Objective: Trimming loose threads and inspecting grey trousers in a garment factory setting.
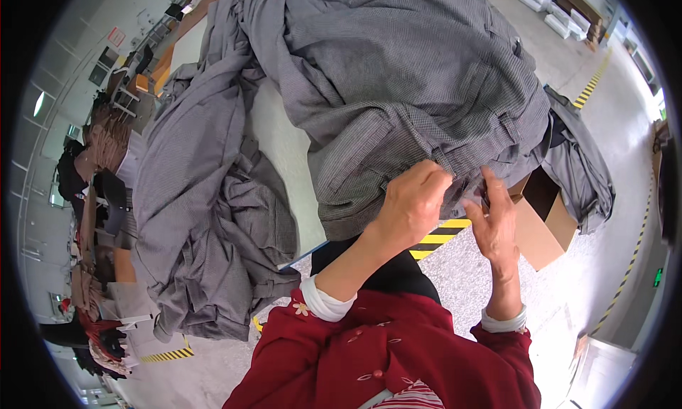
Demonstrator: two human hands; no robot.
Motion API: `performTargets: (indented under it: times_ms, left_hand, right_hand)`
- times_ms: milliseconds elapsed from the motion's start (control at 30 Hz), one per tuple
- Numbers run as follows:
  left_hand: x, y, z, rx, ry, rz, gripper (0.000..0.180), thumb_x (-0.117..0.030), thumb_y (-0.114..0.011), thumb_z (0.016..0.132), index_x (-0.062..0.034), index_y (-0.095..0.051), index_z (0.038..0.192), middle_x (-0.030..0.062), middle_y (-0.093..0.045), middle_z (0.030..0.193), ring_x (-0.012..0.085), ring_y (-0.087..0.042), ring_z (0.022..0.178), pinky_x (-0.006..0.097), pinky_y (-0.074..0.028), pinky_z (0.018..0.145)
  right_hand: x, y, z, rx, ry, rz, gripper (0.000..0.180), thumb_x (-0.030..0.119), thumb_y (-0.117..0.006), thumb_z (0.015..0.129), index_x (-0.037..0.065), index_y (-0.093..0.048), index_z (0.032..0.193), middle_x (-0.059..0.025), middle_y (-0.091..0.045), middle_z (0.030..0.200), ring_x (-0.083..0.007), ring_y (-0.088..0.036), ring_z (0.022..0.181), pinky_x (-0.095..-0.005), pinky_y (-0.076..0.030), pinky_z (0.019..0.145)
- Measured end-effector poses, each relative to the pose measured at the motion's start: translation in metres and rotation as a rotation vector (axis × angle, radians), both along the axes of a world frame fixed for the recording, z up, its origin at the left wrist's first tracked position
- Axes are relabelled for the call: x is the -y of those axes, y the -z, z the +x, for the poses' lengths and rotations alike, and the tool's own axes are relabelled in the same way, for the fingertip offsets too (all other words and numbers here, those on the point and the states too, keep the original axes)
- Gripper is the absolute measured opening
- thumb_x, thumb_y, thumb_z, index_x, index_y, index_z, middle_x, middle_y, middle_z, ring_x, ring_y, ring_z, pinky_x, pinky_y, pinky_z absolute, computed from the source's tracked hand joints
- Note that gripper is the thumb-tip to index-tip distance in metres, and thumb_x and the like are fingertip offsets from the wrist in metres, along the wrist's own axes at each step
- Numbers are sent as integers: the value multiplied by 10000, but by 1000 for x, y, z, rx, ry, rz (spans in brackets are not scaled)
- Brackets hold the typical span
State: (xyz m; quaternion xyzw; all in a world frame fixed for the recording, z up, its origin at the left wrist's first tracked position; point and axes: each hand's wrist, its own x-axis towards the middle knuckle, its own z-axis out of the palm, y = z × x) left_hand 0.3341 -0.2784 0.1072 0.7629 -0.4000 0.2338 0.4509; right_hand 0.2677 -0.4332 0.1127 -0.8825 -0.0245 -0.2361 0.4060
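Grey, finely checked trousers (398, 54) lie heaped over a table in front of me, with belt loops and a waistband showing at the near right. My left hand (415, 199) is closed, its fingers pinching the trousers' waistband at the near edge of the heap. Just right of it, my right hand (495, 221) has thumb and forefinger bent toward each other beside the cloth. Something small and dark shows between them, too little of it to name. More grey checked garments (206, 196) hang over the table's left side.
The pale tabletop (280, 153) shows between the piles. An open cardboard box (543, 228) stands on the floor at the right, below a hanging grey garment (582, 167). Yellow-black tape (440, 238) marks the floor. Racks of brown and dark clothes (92, 246) stand at the left.
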Motion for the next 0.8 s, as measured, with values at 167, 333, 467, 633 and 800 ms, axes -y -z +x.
performTargets:
  times_ms: [167,333,467,633,800]
  left_hand:
    - [-1,2,-1,-46,36,-72,152,80,-557,698,-9,-501,807,117,-528,752,294,-560,655,361,-457,562]
    - [-1,3,-1,-78,54,-97,134,71,-556,709,-7,-508,808,119,-528,740,298,-555,652,363,-449,559]
    - [1,3,0,-80,62,-102,125,65,-555,716,-9,-505,804,118,-525,737,301,-551,648,360,-446,554]
    - [-2,4,0,-130,53,-124,105,44,-550,723,-13,-506,798,126,-507,715,310,-537,636,373,-433,547]
    - [-25,-7,-52,-103,302,280,107,-63,-521,697,-53,-520,803,97,-518,792,285,-513,724,381,-400,664]
  right_hand:
    - [4,6,-4,-49,-116,-72,320,89,-601,769,-36,-510,1049,-187,-542,823,-331,-547,676,-361,-440,594]
    - [0,13,5,-19,-83,-233,267,99,-606,769,-16,-517,994,-169,-548,773,-338,-550,638,-382,-434,558]
    - [0,15,10,0,-50,-280,242,102,-602,776,-8,-514,973,-160,-537,745,-328,-552,623,-386,-431,544]
    - [-4,17,13,9,-39,-261,222,86,-596,783,-9,-513,966,-164,-535,745,-335,-549,622,-388,-429,541]
    - [-10,23,5,-59,8,104,242,24,-584,779,-33,-530,1007,-143,-522,727,-229,-503,623,-333,-409,581]
